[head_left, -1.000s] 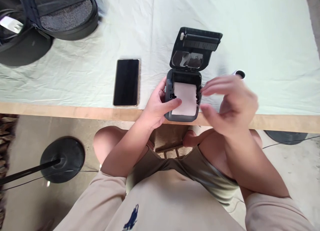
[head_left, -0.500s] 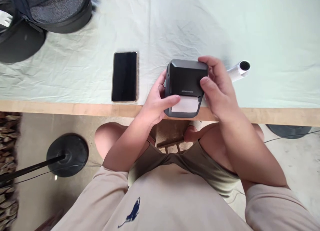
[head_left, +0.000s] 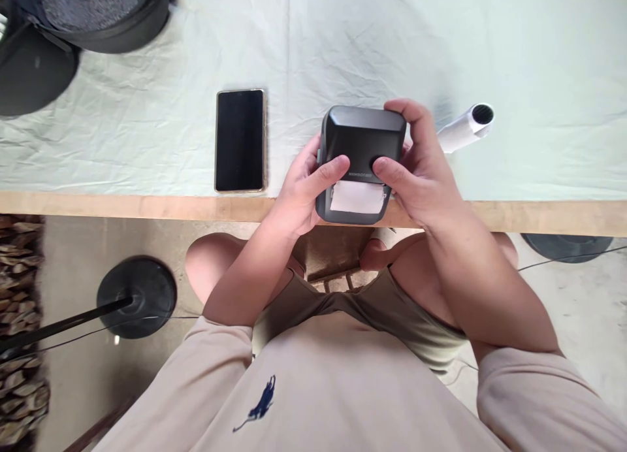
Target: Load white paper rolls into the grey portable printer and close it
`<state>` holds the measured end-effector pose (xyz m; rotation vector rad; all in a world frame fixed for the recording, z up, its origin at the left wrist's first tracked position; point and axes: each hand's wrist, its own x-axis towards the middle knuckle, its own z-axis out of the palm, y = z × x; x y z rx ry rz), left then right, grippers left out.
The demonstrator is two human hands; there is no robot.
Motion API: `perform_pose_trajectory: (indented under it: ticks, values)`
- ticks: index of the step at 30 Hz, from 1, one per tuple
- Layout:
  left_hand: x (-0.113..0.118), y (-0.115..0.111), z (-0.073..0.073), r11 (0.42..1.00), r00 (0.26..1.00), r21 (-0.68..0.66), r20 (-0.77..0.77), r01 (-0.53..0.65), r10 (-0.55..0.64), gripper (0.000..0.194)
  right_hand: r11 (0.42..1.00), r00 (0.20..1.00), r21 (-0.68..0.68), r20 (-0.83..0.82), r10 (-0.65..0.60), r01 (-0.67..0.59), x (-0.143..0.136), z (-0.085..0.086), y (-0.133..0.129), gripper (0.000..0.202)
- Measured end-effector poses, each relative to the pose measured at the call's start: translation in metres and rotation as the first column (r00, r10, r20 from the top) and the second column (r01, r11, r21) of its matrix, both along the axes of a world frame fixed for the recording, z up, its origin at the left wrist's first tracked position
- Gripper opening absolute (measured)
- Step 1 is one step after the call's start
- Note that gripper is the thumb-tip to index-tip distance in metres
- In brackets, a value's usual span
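Note:
Both my hands hold a black label printer [head_left: 365,142] over the table's front edge. A strip of white label paper [head_left: 357,197] shows at its lower slot. My left hand [head_left: 306,191] wraps the printer's left side, its thumb resting on the lid. On the other side my right hand [head_left: 424,171] grips the body, thumb pressed on the lid and a finger over the top corner. The fingers beneath the printer are hidden. Behind my right hand lies a white roll [head_left: 465,129] with a dark open end.
A smartphone [head_left: 240,140] lies dark-screened on the pale green cloth [head_left: 553,99], left of the printer. Black bag-like gear [head_left: 117,21] sits at the far left. The wooden table edge [head_left: 548,217] runs across. Below are round black stand bases [head_left: 142,275], a cable and stacked firewood [head_left: 19,334].
My left thumb has moved up from the label paper onto the printer's lid. My right thumb has slid left and slightly down across the lid. The whole view has shifted slightly.

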<state>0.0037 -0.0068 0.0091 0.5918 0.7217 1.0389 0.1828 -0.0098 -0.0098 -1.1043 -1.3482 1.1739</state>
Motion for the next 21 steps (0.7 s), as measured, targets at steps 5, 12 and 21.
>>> perform_pose_trajectory:
  ticks: [5, 12, 21]
  values:
    - [0.000, 0.005, -0.002, 0.998, 0.994, -0.042, 0.096, 0.050, -0.046, 0.031, 0.999, 0.994, -0.038, -0.105, 0.020, -0.025, 0.004, -0.004, 0.001, 0.072]
    - [0.001, 0.009, -0.006, 0.997, 0.997, -0.012, 0.026, -0.077, 0.077, 0.031, 0.998, 1.000, 0.061, -0.023, -0.005, 0.007, 0.015, 0.001, 0.003, 0.059]
    - [0.002, 0.009, -0.005, 0.996, 0.995, 0.051, -0.067, -0.069, 0.072, 0.030, 0.996, 0.997, 0.038, 0.021, 0.079, -0.080, 0.031, 0.005, 0.000, 0.095]
